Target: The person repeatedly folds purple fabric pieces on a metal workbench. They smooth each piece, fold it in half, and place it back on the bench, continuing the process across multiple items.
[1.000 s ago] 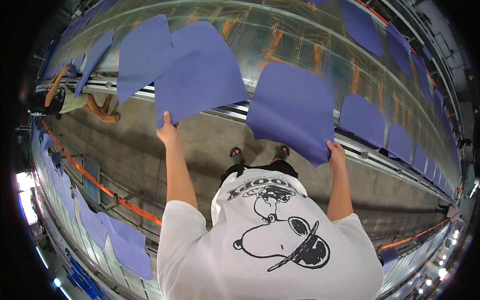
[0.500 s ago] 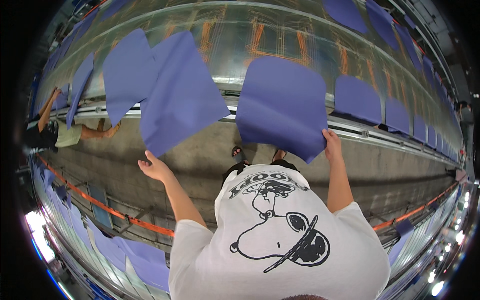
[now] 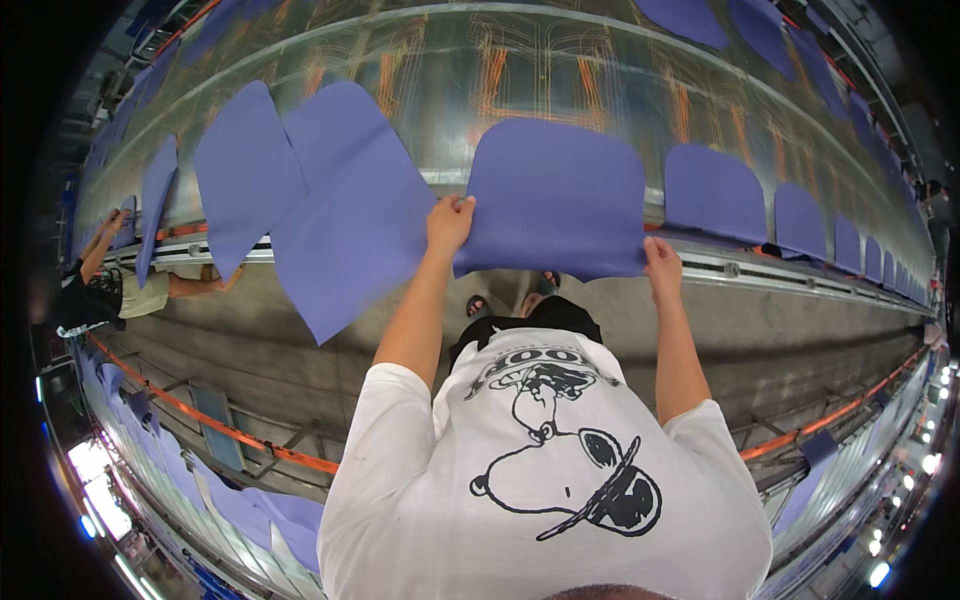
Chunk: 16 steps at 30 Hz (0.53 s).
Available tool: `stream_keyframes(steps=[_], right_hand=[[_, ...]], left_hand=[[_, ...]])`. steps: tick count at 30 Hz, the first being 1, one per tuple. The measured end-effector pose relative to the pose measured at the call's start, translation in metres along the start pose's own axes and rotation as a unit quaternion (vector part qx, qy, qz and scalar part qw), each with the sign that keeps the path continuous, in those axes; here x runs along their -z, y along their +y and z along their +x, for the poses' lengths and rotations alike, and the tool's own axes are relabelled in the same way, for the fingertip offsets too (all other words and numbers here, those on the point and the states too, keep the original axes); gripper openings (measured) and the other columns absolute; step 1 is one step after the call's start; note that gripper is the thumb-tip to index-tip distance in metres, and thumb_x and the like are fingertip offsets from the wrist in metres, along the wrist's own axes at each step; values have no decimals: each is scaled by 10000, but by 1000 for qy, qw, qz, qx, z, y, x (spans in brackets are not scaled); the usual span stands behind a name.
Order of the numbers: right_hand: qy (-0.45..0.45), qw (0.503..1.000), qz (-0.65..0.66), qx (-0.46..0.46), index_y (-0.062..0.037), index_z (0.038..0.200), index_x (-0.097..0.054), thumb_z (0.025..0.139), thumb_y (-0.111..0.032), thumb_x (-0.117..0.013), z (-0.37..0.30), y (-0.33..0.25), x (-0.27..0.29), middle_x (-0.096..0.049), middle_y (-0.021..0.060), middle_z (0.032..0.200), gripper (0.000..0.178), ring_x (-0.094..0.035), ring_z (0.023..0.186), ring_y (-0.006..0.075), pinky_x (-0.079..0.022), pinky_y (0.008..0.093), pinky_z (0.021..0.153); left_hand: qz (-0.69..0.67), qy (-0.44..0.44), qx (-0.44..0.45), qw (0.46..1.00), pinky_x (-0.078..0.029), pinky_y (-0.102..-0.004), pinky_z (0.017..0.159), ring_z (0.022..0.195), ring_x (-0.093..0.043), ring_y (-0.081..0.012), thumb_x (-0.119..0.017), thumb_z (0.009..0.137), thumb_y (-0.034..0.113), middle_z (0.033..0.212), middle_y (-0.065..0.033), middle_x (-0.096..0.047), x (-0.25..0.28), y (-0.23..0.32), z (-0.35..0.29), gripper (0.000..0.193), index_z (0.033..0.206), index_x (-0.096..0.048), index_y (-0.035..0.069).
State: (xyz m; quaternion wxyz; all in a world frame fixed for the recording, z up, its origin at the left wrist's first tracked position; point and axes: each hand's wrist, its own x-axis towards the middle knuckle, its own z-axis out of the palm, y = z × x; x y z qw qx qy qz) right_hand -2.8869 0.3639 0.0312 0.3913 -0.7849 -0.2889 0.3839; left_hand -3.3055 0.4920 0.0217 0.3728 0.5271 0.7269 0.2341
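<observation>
A purple fabric panel (image 3: 558,195) with a rounded far edge lies partly on the long table in front of me. Its near part hangs over the metal rail. My left hand (image 3: 450,222) is closed on the panel's left edge, fingertips pinched together. At its near right corner, my right hand (image 3: 662,268) pinches the fabric between thumb and fingers. Left of my left hand, a second purple fabric panel (image 3: 345,195) drapes off the table with a pointed lower corner. It overlaps another purple fabric panel (image 3: 240,170) farther left.
The table's glossy see-through surface (image 3: 545,60) bears orange line marks. A metal rail (image 3: 725,268) runs along its near edge. More purple panels (image 3: 715,190) line up to the right. At the far left a co-worker (image 3: 100,270) handles a panel. Behind me run an orange rail (image 3: 250,440) and another panel-lined table.
My left hand has moved up and right from below the left panels to the middle panel's left edge and closed there. The middle panel's near edge has risen; my right hand still holds its corner.
</observation>
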Motion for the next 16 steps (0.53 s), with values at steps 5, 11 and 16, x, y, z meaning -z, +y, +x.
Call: stream_keyframes(steps=[5, 11, 16], right_hand=[[14, 999, -47, 13, 15, 1241, -686, 934, -386, -772, 49, 14, -3, -719, 55, 1014, 512, -647, 847, 117, -486, 264, 675], [-110, 984, 89, -107, 1, 1162, -687, 954, -290, -764, 41, -2, 17, -729, 26, 957, 365, -652, 819, 85, -495, 233, 718], [-122, 991, 0, -48, -35, 1178, -696, 952, -363, -758, 59, -1, 11, -724, 5, 956, 402, -652, 771, 73, -528, 245, 652]], left_hand=[[65, 6, -13, 998, -541, -408, 929, 1050, -724, -341, -629, 985, 473, 1073, -206, -758, -8, 17, 3, 533, 1188, -712, -13], [-33, -5, 60, 998, -550, -404, 873, 979, -733, -330, -626, 1000, 455, 994, -186, -761, 5, -1, -10, 464, 1120, -741, 22], [72, 58, -35, 995, -554, -431, 909, 1028, -736, -319, -622, 1003, 447, 1093, -211, -754, 1, 6, 4, 434, 1119, -749, 49]])
